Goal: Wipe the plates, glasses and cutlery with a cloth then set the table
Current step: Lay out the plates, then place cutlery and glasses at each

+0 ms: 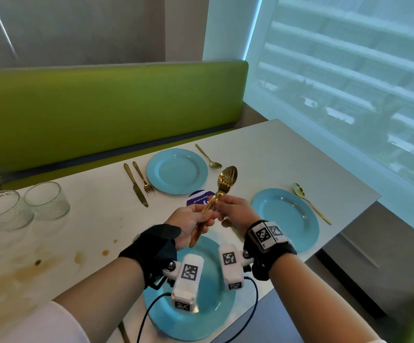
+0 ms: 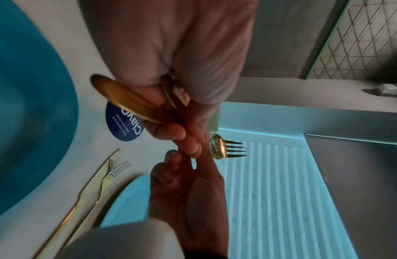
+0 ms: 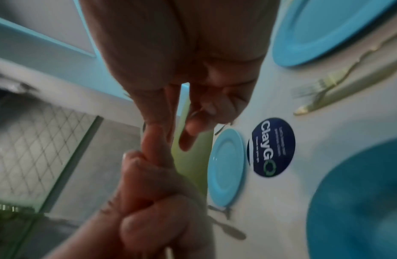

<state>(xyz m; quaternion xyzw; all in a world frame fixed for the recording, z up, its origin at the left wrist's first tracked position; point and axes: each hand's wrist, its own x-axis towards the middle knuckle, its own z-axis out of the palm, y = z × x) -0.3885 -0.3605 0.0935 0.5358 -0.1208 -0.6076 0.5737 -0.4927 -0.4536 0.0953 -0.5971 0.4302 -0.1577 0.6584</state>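
Above the near blue plate [image 1: 201, 315] my left hand [image 1: 201, 219] grips a bundle of gold cutlery [image 1: 227, 180] by the handles, a spoon and a fork head pointing up and away. My right hand [image 1: 223, 206] pinches the same bundle just below the heads. In the left wrist view the handle end [image 2: 117, 98] sticks out of my left fist and the fork tines [image 2: 234, 149] show past the fingers. The right wrist view is blurred; the cutlery is hidden there behind my fingers [image 3: 191, 135]. No cloth is in view.
A far plate [image 1: 177, 172] has a knife [image 1: 136, 185] and fork [image 1: 143, 178] on its left and a spoon [image 1: 208, 157] on its right. The right plate [image 1: 287, 219] has a spoon [image 1: 309, 201] beside it. Glasses [image 1: 45, 199] stand left. Brown stains [image 1: 78, 258] mark the table.
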